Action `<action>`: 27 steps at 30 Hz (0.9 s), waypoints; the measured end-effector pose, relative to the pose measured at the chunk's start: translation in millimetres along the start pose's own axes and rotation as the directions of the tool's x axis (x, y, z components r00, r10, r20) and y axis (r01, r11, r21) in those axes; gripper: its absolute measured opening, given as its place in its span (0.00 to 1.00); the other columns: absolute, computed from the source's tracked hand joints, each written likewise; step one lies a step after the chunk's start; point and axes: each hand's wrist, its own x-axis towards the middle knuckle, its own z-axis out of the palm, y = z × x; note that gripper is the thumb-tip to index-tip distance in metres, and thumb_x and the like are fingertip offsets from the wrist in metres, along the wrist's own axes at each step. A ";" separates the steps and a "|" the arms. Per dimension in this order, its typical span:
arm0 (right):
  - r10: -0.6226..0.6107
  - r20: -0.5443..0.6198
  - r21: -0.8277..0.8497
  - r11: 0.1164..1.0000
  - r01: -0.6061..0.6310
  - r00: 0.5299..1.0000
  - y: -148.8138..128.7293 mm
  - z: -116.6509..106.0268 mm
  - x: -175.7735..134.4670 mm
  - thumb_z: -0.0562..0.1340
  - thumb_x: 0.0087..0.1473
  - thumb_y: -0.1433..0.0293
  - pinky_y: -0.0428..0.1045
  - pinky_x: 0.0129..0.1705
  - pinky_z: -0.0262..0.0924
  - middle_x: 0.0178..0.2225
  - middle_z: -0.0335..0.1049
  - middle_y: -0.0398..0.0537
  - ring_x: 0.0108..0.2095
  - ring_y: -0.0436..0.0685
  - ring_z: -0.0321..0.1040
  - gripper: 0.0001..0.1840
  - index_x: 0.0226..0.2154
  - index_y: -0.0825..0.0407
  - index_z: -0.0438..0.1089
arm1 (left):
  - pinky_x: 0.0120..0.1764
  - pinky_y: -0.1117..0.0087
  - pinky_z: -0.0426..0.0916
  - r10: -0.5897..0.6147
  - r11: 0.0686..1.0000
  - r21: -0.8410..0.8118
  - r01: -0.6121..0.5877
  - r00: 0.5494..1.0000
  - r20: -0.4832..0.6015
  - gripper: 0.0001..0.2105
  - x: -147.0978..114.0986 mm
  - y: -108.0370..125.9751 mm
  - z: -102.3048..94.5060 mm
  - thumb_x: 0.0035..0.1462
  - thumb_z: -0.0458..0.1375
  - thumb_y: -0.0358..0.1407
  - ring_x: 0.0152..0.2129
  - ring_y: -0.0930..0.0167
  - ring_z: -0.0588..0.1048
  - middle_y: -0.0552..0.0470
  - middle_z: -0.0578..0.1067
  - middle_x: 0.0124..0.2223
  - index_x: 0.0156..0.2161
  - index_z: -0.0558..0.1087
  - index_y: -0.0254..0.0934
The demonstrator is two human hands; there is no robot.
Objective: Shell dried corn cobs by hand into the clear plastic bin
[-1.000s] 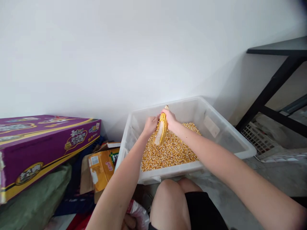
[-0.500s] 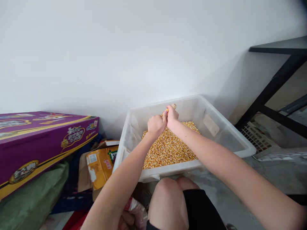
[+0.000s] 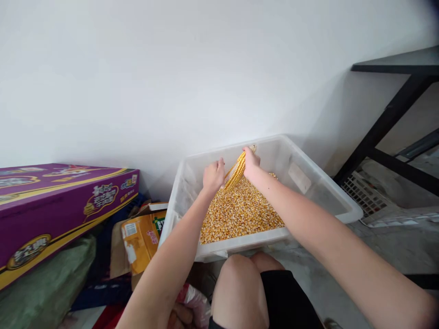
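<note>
A clear plastic bin (image 3: 318,194) sits on the floor against the wall, filled with loose yellow corn kernels (image 3: 240,212). Above the kernels, a dried corn cob (image 3: 236,170) with yellow rows slants from upper right to lower left. My right hand (image 3: 251,162) grips its upper end. My left hand (image 3: 213,174) is closed around the cob's lower end, which it hides. My bare knee (image 3: 240,285) is just in front of the bin.
A purple printed carton (image 3: 65,205) lies at the left on a green sack (image 3: 44,288). An orange cardboard box (image 3: 142,237) stands beside the bin. A black metal table frame (image 3: 394,114) and a white crate (image 3: 360,192) are at the right.
My left hand slid up over the cob to meet the right, then drew back down to the left, uncovering the cob's yellow rows. The cob now tilts more.
</note>
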 end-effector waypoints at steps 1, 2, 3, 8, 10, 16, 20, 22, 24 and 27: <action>0.032 -0.025 0.002 0.999 -0.032 0.999 0.1 1.7 -2.5 0.61 0.40 0.59 0.46 0.19 0.56 0.20 0.62 0.41 0.22 0.52 0.63 0.14 0.27 0.51 0.63 | 0.35 0.69 0.63 0.004 0.998 0.069 -0.004 1.000 -0.005 0.30 -3.8 5.3 -0.3 0.61 0.34 0.51 0.33 0.65 0.75 0.42 0.77 0.34 0.42 0.74 0.35; 0.061 -0.038 0.005 0.998 -0.060 0.997 0.7 3.6 -5.8 0.62 0.39 0.59 0.46 0.19 0.56 0.21 0.63 0.42 0.22 0.52 0.63 0.14 0.26 0.51 0.63 | 0.35 0.68 0.63 0.013 0.989 0.145 -0.012 1.000 -0.002 0.33 -7.8 10.7 0.1 0.60 0.33 0.54 0.33 0.63 0.75 0.41 0.77 0.34 0.39 0.75 0.35; 0.076 -0.031 0.005 0.997 -0.076 0.997 1.7 5.4 -9.6 0.62 0.39 0.59 0.46 0.19 0.56 0.21 0.63 0.42 0.22 0.52 0.62 0.14 0.26 0.51 0.63 | 0.35 0.67 0.63 0.026 0.976 0.215 -0.026 1.000 0.006 0.35 -11.8 15.4 1.2 0.58 0.33 0.56 0.34 0.61 0.75 0.39 0.77 0.34 0.37 0.76 0.35; 0.087 -0.014 -0.008 0.996 -0.087 0.996 9.0 8.4 -26.7 0.61 0.39 0.61 0.46 0.18 0.55 0.20 0.61 0.41 0.21 0.51 0.60 0.11 0.23 0.50 0.61 | 0.34 0.65 0.63 0.148 0.899 0.407 -0.159 0.987 0.059 0.39 -22.2 21.5 6.8 0.56 0.31 0.58 0.32 0.58 0.75 0.35 0.76 0.32 0.32 0.77 0.32; 0.057 -0.035 -0.015 0.998 -0.057 0.998 10.3 7.0 -29.1 0.60 0.39 0.62 0.46 0.17 0.55 0.20 0.62 0.42 0.20 0.51 0.60 0.10 0.22 0.50 0.61 | 0.33 0.66 0.63 0.177 0.884 0.427 -0.190 0.982 0.070 0.39 -22.6 20.2 6.5 0.57 0.29 0.58 0.31 0.58 0.75 0.35 0.76 0.31 0.31 0.78 0.33; 0.037 0.023 0.056 0.998 -0.038 0.999 6.8 4.4 -27.7 0.59 0.37 0.66 0.46 0.17 0.56 0.19 0.63 0.42 0.19 0.51 0.60 0.06 0.21 0.51 0.61 | 0.34 0.67 0.63 0.213 0.858 0.460 -0.228 0.973 0.085 0.40 -24.4 24.7 0.4 0.58 0.28 0.56 0.31 0.60 0.75 0.36 0.76 0.31 0.31 0.78 0.33; 0.065 0.177 0.073 0.994 -0.079 0.982 5.8 3.6 -24.5 0.59 0.36 0.70 0.46 0.17 0.55 0.17 0.62 0.42 0.18 0.51 0.60 0.04 0.19 0.51 0.61 | 0.36 0.66 0.63 0.248 0.846 0.459 -0.273 0.962 0.115 0.39 -27.1 24.6 0.0 0.59 0.28 0.54 0.31 0.61 0.75 0.37 0.76 0.30 0.31 0.77 0.33; 0.092 0.197 0.083 0.990 -0.110 0.976 6.1 2.1 -21.7 0.59 0.36 0.71 0.45 0.16 0.55 0.15 0.61 0.41 0.17 0.51 0.60 0.04 0.19 0.51 0.61 | 0.36 0.66 0.63 0.249 0.855 0.443 -0.272 0.962 0.110 0.38 -25.5 21.1 3.1 0.60 0.29 0.54 0.31 0.61 0.75 0.38 0.76 0.30 0.30 0.77 0.33; 0.109 0.183 0.098 0.987 -0.128 0.977 5.4 0.0 -18.3 0.59 0.36 0.72 0.45 0.16 0.54 0.14 0.60 0.40 0.16 0.50 0.59 0.04 0.20 0.52 0.61 | 0.36 0.68 0.62 0.246 0.885 0.382 -0.267 0.964 0.104 0.37 -20.3 14.3 6.8 0.61 0.29 0.53 0.30 0.63 0.75 0.39 0.76 0.28 0.29 0.76 0.34; 0.155 0.209 0.097 0.979 -0.178 0.966 1.9 -2.7 -12.5 0.60 0.37 0.71 0.45 0.15 0.54 0.14 0.60 0.40 0.16 0.50 0.58 0.05 0.20 0.52 0.61 | 0.34 0.71 0.61 0.272 0.938 0.191 -0.290 0.956 0.112 0.33 -7.7 -1.2 7.5 0.62 0.32 0.50 0.28 0.67 0.74 0.43 0.76 0.27 0.28 0.75 0.34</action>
